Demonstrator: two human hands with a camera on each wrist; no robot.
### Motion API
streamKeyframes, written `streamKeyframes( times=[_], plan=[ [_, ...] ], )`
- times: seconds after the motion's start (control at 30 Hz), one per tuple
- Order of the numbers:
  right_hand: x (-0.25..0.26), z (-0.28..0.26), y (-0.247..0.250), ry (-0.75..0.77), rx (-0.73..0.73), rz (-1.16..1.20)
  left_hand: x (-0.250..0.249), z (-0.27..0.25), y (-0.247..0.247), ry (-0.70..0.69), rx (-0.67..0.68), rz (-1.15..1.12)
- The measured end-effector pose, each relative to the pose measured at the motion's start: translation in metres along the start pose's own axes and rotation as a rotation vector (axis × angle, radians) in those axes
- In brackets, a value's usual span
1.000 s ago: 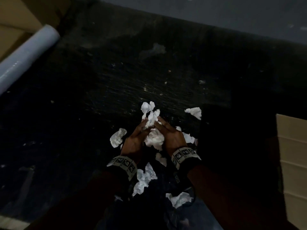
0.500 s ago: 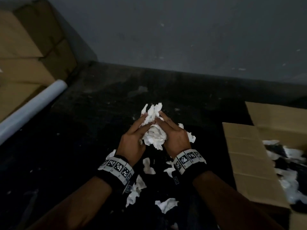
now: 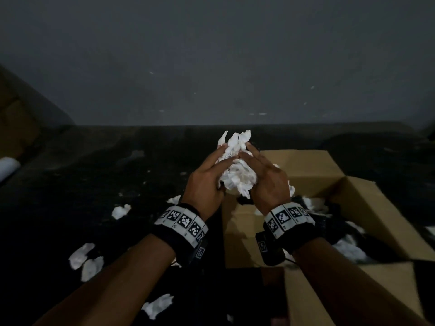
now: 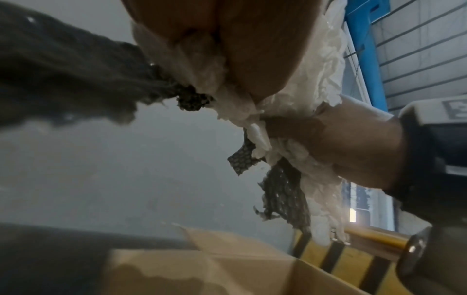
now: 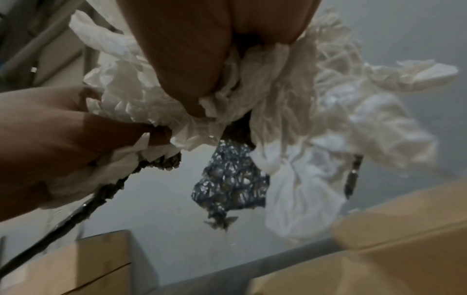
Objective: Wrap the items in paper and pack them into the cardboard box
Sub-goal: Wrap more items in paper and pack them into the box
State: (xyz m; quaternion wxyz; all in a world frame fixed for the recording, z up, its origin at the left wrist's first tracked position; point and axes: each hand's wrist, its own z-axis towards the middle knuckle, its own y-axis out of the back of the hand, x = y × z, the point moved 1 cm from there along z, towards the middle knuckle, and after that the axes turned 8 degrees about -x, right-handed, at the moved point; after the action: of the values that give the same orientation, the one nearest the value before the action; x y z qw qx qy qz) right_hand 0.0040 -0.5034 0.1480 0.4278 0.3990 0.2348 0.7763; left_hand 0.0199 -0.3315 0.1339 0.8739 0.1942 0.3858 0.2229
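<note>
A crumpled white paper bundle (image 3: 236,170) is held in the air between both hands, above the near-left corner of the open cardboard box (image 3: 306,168). My left hand (image 3: 208,182) cups its left side, my right hand (image 3: 266,182) its right side, fingers pressed around the paper. In the wrist views the white paper bundle (image 4: 298,95) (image 5: 252,95) shows dark patterned scraps (image 5: 232,179) hanging from underneath. What the paper wraps is hidden. Inside the box lie white paper pieces (image 3: 348,250) and dark material.
Several crumpled paper pieces (image 3: 86,257) lie scattered on the dark floor left of and in front of the box. A white roll (image 3: 8,165) and stacked cardboard sit at the far left. A grey wall stands behind. The box flaps (image 3: 367,208) stand open.
Both hands have lifted the paper bundle off the floor and carried it right, up to the box's corner. The view has swung right, bringing the box in.
</note>
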Motion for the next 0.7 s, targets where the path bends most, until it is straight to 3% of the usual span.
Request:
streamKeyframes(
  times=[0.2, 0.33, 0.47, 0.6, 0.7],
  plan=[
    [-0.111, -0.02, 0.081, -0.117, -0.017, 0.026, -0.068, 0.018, -0.126, 0.036, 0.142, -0.032],
    [-0.186, -0.033, 0.096, -0.203, 0.009, -0.057, -0.094, 0.02, -0.194, 0.075, 0.208, 0.013],
    [-0.248, -0.044, 0.078, -0.284, 0.316, -0.178, -0.094, 0.011, -0.247, 0.181, 0.37, 0.113],
    [-0.284, -0.046, 0.061, -0.33, 0.622, -0.227, -0.074, 0.006, -0.285, 0.126, 0.578, 0.336],
    [-0.299, -0.042, 0.065, -0.405, 0.741, -0.209, -0.053, 0.013, -0.293, 0.227, 0.691, 0.421]
  ],
)
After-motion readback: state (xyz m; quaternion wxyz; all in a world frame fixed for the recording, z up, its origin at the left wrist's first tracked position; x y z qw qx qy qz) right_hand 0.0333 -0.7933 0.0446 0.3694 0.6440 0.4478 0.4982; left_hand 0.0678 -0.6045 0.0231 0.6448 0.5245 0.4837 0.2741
